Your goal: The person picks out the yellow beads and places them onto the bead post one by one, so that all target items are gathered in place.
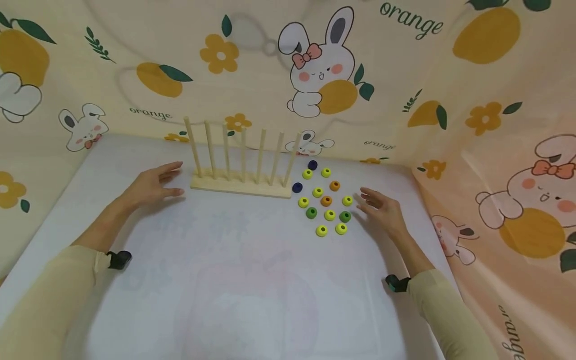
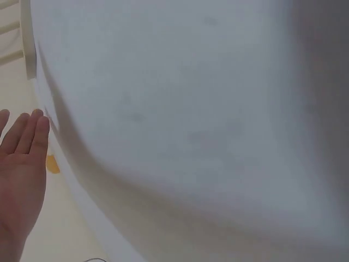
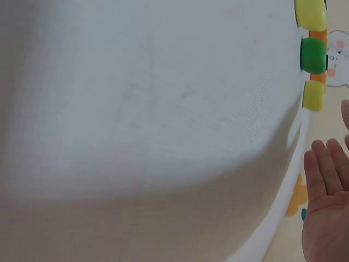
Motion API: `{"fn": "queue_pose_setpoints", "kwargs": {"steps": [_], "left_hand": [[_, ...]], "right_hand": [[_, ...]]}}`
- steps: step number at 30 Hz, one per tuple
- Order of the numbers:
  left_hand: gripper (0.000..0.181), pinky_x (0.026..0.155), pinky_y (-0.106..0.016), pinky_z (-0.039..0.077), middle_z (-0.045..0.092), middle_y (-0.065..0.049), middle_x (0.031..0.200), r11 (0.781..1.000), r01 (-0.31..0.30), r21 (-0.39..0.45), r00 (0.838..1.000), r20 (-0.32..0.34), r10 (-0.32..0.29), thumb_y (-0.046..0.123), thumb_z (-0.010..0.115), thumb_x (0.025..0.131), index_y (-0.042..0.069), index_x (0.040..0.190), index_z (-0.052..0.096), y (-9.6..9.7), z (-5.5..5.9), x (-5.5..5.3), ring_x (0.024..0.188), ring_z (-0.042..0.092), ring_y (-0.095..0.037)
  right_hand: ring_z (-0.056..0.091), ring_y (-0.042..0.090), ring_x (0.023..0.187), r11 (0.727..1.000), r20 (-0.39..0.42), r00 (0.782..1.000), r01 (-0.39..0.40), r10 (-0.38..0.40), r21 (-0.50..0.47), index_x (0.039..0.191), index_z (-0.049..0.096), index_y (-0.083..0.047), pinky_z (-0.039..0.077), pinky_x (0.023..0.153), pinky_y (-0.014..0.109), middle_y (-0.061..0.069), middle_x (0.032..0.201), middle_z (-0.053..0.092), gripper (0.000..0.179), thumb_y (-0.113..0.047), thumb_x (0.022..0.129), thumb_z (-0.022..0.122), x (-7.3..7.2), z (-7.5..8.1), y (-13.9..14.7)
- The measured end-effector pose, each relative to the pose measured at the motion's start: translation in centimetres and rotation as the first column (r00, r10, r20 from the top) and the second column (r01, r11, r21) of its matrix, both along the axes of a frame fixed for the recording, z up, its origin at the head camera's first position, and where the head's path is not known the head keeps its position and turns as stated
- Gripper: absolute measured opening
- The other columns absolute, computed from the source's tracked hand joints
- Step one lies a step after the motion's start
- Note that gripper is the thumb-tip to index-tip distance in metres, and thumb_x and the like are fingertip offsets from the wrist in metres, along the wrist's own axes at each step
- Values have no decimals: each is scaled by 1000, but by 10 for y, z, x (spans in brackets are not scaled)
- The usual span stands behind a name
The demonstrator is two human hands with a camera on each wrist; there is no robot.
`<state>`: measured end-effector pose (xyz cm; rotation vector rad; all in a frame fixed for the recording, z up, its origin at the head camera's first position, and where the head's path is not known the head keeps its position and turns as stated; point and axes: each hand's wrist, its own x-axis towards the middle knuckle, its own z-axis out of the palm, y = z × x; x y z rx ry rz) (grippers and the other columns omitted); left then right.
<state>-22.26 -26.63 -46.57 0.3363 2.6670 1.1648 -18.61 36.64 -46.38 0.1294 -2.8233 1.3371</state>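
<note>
A wooden rack (image 1: 241, 186) with a flat base and a row of several upright pegs stands at the back of the table. My left hand (image 1: 150, 186) is just left of the rack, fingers loosely extended, apart from it and holding nothing. To the right of the rack lie loose beads with holes: several yellow beads (image 1: 330, 215), two orange beads (image 1: 326, 201), two green beads (image 1: 311, 213) and two dark blue beads (image 1: 297, 188). My right hand (image 1: 383, 212) is beside the right edge of these beads, its fingers relaxed and nothing in them. All visible pegs are bare.
The white tabletop (image 1: 243, 240) stretches in front of the rack. A patterned cloth (image 1: 256, 95) with rabbits and oranges hangs behind the table and along both sides. Each wrist bears a small black strapped device (image 1: 120, 260).
</note>
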Motion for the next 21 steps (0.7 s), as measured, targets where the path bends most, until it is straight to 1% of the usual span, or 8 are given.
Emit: {"fn": "queue_pose_setpoints", "kwargs": {"steps": [3, 6, 8, 10, 14, 16, 21], "left_hand": [[78, 109, -52, 40, 50, -25, 144, 998, 4, 70, 1000, 5, -4, 20, 78, 88, 4, 152, 37, 3, 0, -3, 131, 49, -42], [73, 106, -49, 43, 54, -25, 139, 994, 7, 113, 1000, 19, -9, 19, 77, 88, 2, 149, 42, 6, -1, -5, 128, 52, -40], [71, 106, -46, 44, 54, -23, 140, 992, 6, 129, 999, 35, -11, 18, 78, 88, 1, 148, 44, 8, -2, -7, 128, 52, -38], [70, 106, -43, 44, 53, -23, 141, 991, 9, 135, 999, 43, -14, 18, 78, 87, 1, 147, 45, 9, -5, -10, 129, 52, -38], [70, 105, -38, 46, 52, -23, 142, 990, 4, 143, 999, 41, -10, 15, 77, 88, 0, 147, 44, 11, -10, -13, 129, 52, -37], [69, 103, -34, 48, 52, -24, 142, 989, 2, 148, 999, 39, -8, 13, 76, 88, -1, 148, 43, 12, -12, -14, 128, 53, -38], [67, 95, -17, 49, 53, -26, 140, 985, -1, 172, 999, 37, -5, 11, 75, 89, -4, 146, 44, 15, -12, -15, 126, 53, -40]], "right_hand": [[59, 30, 123, 1000, 6, 1000, -9, 9, -8, 140, 58, -11, 52, 97, 25, 10, 140, 58, 55, -23, 90, 76, -5, -2, -1], [60, 30, 122, 999, 9, 1000, -24, 24, -23, 139, 58, -9, 52, 95, 21, 10, 139, 59, 52, -19, 90, 75, -9, -5, -4], [61, 28, 121, 999, 20, 1000, -23, 24, -23, 137, 60, -10, 52, 95, 23, 10, 136, 61, 50, -19, 91, 74, -12, -7, -7], [62, 28, 119, 1000, 37, 999, -20, 21, -10, 137, 60, -9, 53, 96, 27, 10, 135, 62, 49, -20, 91, 74, -12, -8, -9], [64, 27, 115, 1000, 55, 998, 4, -6, 31, 135, 62, -9, 53, 97, 36, 10, 129, 66, 47, -21, 91, 74, -12, -9, -14], [64, 28, 114, 999, 67, 998, 11, -13, 37, 134, 62, -9, 53, 98, 38, 11, 128, 66, 46, -20, 92, 73, -12, -9, -15], [63, 28, 116, 1000, 104, 994, 28, -29, 13, 134, 63, -10, 52, 100, 40, 11, 129, 65, 46, -21, 90, 75, -15, -12, -18]]}}
